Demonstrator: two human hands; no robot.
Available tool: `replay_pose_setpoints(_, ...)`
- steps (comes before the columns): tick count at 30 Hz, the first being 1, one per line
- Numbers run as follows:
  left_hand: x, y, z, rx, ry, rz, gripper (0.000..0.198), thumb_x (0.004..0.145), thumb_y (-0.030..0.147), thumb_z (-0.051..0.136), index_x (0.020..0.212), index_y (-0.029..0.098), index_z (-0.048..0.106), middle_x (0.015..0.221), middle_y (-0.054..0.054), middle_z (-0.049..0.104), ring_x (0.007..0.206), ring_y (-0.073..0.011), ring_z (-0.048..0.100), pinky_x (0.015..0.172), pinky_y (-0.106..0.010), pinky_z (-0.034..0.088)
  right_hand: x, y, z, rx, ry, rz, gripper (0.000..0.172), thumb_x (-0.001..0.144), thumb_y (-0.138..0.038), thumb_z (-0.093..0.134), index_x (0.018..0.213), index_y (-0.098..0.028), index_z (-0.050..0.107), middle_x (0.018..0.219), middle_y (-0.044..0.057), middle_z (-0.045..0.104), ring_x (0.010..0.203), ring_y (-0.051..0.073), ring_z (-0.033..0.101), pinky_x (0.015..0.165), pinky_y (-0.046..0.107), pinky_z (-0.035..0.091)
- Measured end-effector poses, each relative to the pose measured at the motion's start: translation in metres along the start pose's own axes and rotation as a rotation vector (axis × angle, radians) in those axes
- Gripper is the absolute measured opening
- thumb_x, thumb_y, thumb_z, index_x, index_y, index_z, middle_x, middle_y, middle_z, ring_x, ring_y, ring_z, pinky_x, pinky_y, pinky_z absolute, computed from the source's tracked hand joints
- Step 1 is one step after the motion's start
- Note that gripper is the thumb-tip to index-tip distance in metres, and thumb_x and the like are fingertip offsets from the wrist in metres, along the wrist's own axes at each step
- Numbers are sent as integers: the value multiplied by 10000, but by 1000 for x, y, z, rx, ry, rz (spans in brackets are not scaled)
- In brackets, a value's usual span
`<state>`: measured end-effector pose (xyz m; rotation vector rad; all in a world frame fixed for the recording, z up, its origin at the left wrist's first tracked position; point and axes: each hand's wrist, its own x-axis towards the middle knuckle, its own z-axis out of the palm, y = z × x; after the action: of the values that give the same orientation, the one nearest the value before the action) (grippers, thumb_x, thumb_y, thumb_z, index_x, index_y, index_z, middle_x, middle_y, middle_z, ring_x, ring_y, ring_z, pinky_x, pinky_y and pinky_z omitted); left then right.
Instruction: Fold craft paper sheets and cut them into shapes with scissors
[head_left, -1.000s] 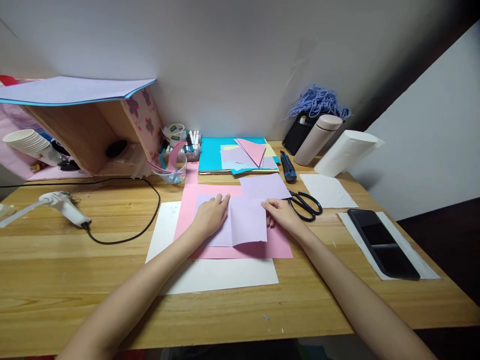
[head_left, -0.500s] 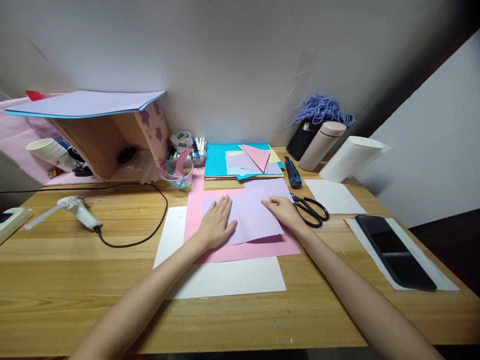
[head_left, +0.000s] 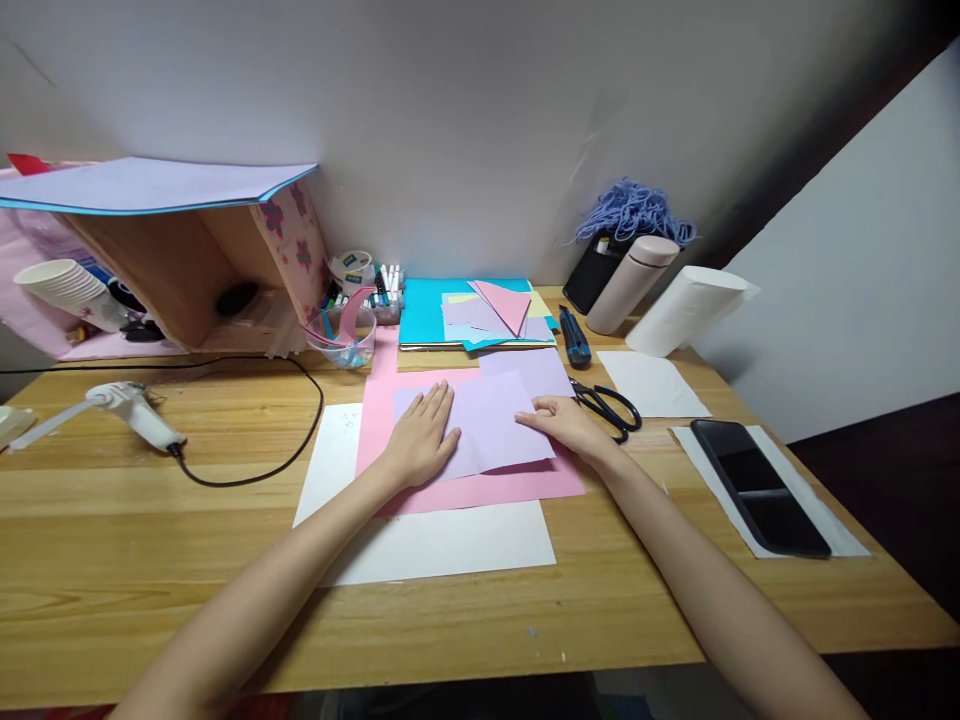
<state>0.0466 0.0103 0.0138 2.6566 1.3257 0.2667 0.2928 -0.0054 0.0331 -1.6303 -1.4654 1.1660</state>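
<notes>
A lavender sheet of paper (head_left: 491, 425), creased down the middle, lies over a pink sheet (head_left: 480, 492). My left hand (head_left: 420, 435) rests flat on its left half with the fingers stretched out. At the right edge, my right hand (head_left: 566, 425) pinches the paper between thumb and fingers; that side is lifted a little, with a shadow under it. Another lavender sheet (head_left: 532, 367) lies just behind. Beneath the pink one is a white sheet (head_left: 450, 548). Black-handled scissors (head_left: 611, 408) lie right beside my right hand, partly hidden by it.
A utility knife (head_left: 575, 338) and coloured paper pieces (head_left: 499, 308) lie at the back. A glue gun (head_left: 139, 412) with its cord is on the left, near an open box (head_left: 296, 240). On the right are a phone (head_left: 757, 485), a flask (head_left: 634, 285) and a paper roll (head_left: 686, 310).
The camera view has shifted slightly, so the whole scene sits a bit further left and higher. My left hand stays flat; my right hand keeps hold of the paper's right edge.
</notes>
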Motion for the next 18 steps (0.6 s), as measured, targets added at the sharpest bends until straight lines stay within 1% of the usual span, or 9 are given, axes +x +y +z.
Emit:
replay_pose_setpoints(2, 0, 0, 0, 5, -5, -2, 593, 903, 394, 244, 1404, 86, 175, 1476, -120, 162, 1358, -210, 134, 1109, -397, 150, -3, 0, -1, 60, -97, 32, 357, 614, -493, 640, 569, -181, 471, 493, -52, 445, 478, 103, 408, 477, 221, 279)
replay_pose_setpoints(3, 0, 0, -1, 7, -7, -3, 591, 904, 391, 242, 1404, 83, 175, 1475, -122, 161, 1358, -210, 134, 1109, -397, 152, -3, 1, -1, 88, -110, 38, 337, 610, -472, 651, 573, -178, 490, 500, -48, 468, 483, 106, 428, 483, 222, 294)
replay_pose_setpoints(8, 0, 1, -2, 11, 3, -1, 580, 902, 380, 249, 1403, 96, 182, 1475, -110, 173, 1358, -207, 139, 1107, -404, 160, -8, 18, -6, 141, -9, 39, 290, 611, -420, 681, 590, -162, 551, 575, -12, 577, 543, 134, 520, 530, 236, 370)
replay_pose_setpoints(12, 0, 1, 1, -19, 16, 4, 579, 900, 385, 259, 1397, 96, 195, 1470, -120, 193, 1356, -210, 150, 1105, -409, 158, -21, 34, -22, 213, 60, 100, 311, 629, -441, 685, 738, -161, 606, 661, 21, 636, 607, 169, 577, 575, 263, 422)
replay_pose_setpoints(14, 0, 0, 2, -65, 38, 10, 574, 898, 394, 275, 1387, 97, 222, 1463, -130, 218, 1351, -218, 174, 1102, -414, 164, -26, 34, -26, 296, 47, 95, 327, 637, -443, 684, 796, -167, 610, 687, 25, 641, 639, 179, 593, 601, 272, 439)
replay_pose_setpoints(15, 0, -1, 1, -104, 65, 5, 566, 898, 396, 281, 1377, 97, 241, 1454, -138, 244, 1346, -222, 196, 1096, -413, 180, -28, 31, -25, 334, 29, 87, 330, 637, -443, 684, 807, -170, 610, 694, 24, 641, 652, 182, 597, 612, 275, 444)
replay_pose_setpoints(16, 0, -2, -1, -155, 118, -12, 548, 901, 391, 279, 1364, 98, 264, 1437, -145, 281, 1335, -223, 227, 1087, -410, 206, -28, 25, -21, 363, 6, 77, 328, 637, -444, 684, 806, -173, 608, 698, 23, 640, 663, 184, 600, 621, 277, 448)
replay_pose_setpoints(17, 1, -4, -3, -214, 209, -44, 518, 907, 377, 267, 1346, 102, 289, 1411, -150, 328, 1318, -220, 267, 1072, -404, 240, -27, 18, -15, 382, -25, 61, 322, 638, -445, 681, 799, -176, 606, 702, 21, 638, 673, 185, 601, 627, 276, 449)
replay_pose_setpoints(18, 1, -6, -7, -276, 339, -85, 480, 914, 355, 250, 1320, 109, 320, 1372, -152, 380, 1292, -214, 314, 1050, -398, 276, -24, 9, -7, 378, -47, 35, 314, 628, -449, 683, 762, -177, 599, 687, 17, 631, 660, 182, 594, 612, 271, 445)
